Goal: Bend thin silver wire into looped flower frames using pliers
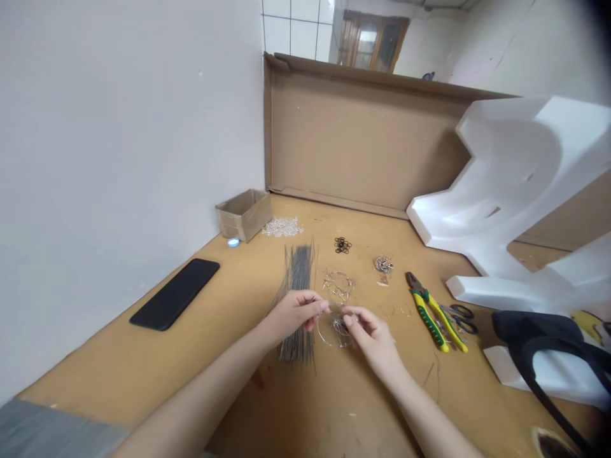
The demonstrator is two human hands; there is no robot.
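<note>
My left hand (296,310) and my right hand (370,334) face each other above the table, fingertips pinched. Between them is a thin, silvery wire ring (327,340) with finer wire in its middle; both hands grip its upper sides. Under and beside my left hand lies a bundle of straight grey wires (300,270). Just beyond my fingers rests a loose wire ring with bent wire bits (338,285). A small heap of black rings (342,245) sits farther back, and a shiny coiled wire piece (383,264) is to its right.
Yellow-green pliers (432,312) and black-handled scissors (462,317) lie at right. A black phone (175,294) is at left. Behind are a small cardboard box (252,216), clear beads (282,227) and a blue-white cap (233,242). White foam (506,184) and a cardboard panel (363,140) border the table.
</note>
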